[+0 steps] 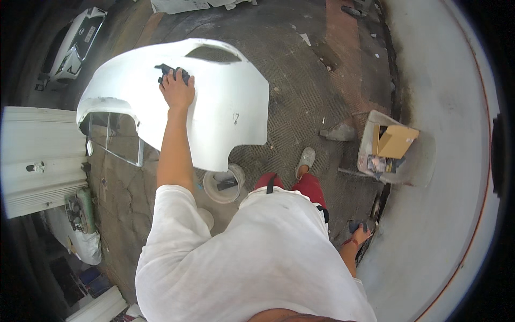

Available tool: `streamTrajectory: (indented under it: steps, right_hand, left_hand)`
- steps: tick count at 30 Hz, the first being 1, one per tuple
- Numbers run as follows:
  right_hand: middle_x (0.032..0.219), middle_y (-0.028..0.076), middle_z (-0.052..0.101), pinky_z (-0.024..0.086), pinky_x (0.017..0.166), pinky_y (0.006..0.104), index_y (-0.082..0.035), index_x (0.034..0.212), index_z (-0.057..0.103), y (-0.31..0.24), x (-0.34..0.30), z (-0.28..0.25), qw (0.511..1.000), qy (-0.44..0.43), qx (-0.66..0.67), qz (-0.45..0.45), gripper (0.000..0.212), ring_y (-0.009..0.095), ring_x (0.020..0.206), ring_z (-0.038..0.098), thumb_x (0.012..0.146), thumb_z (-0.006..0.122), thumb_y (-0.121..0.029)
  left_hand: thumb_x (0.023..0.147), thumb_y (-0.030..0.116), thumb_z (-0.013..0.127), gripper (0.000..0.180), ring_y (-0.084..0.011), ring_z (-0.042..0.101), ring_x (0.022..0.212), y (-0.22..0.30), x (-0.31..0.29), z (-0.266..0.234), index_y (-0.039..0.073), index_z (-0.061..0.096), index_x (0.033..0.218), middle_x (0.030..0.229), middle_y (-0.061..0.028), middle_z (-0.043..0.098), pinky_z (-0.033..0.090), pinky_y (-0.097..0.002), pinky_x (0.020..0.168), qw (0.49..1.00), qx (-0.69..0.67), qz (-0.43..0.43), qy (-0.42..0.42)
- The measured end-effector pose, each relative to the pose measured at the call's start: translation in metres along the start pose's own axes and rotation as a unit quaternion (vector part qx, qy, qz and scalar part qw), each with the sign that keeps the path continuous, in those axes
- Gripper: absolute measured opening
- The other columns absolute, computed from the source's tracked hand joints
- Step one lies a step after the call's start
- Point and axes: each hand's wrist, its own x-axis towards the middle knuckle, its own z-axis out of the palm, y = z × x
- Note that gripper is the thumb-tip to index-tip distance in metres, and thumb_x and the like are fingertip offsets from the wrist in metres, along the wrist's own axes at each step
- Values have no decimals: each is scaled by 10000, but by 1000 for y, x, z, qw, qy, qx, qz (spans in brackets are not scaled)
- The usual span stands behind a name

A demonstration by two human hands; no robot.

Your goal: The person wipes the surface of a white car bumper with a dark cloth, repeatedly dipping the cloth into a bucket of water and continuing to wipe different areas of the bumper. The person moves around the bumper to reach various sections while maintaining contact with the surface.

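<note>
A white car body panel (pixel 214 102) with an oval-like opening at its far edge stands in front of me on the left. My left hand (pixel 178 90) presses a dark, crumpled, rag-like piece (pixel 167 70) against its upper surface, fingers curved over it. A few dark scuffs mark the panel. Out at the lower right, close to the wall, my right hand (pixel 361 235) is closed around a small dark grey block-like piece (pixel 353 225). That piece's exact kind is too small to make out.
A whitish bucket (pixel 240 170) with a dark item inside stands below the panel. To the right, a worn chair-like seat (pixel 366 140) carries an open cardboard box (pixel 399 142). A pale wall (pixel 440 96) runs along the right. A white car (pixel 78 45) is parked far left.
</note>
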Motion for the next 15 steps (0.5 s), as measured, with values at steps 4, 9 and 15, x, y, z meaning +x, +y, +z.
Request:
streamTrajectory:
  steps: [4, 9, 15]
  right_hand:
    - [1337, 188, 688, 524, 1050, 406, 22, 1406, 600, -100, 73, 56, 982, -76, -24, -172, 499, 306, 1185, 672, 991, 782, -187]
    - [1299, 175, 689, 530, 1036, 386, 8, 1465, 530, -247, 99, 91, 971, -160, 137, -115, 538, 280, 1176, 672, 1015, 781, -150]
    - [1257, 160, 722, 633, 938, 439, -24, 1442, 506, -414, 41, 140, 924, -255, 259, -122, 525, 295, 1072, 741, 1008, 787, -114]
  left_hand:
    - [1012, 463, 692, 579, -410, 444, 1485, 27, 30, 5, 110, 616, 1465, 1602, -196, 513, 324, -609, 1211, 999, -1, -38, 3]
    - [1008, 442, 707, 463, -392, 550, 1344, 45, 68, 13, 150, 673, 1366, 1481, -161, 590, 436, -586, 1084, 998, 4, -67, 17]
    - [1012, 485, 692, 454, -397, 602, 1283, -13, 135, 16, 204, 685, 1369, 1372, -133, 654, 498, -586, 1014, 992, 16, -118, 31]
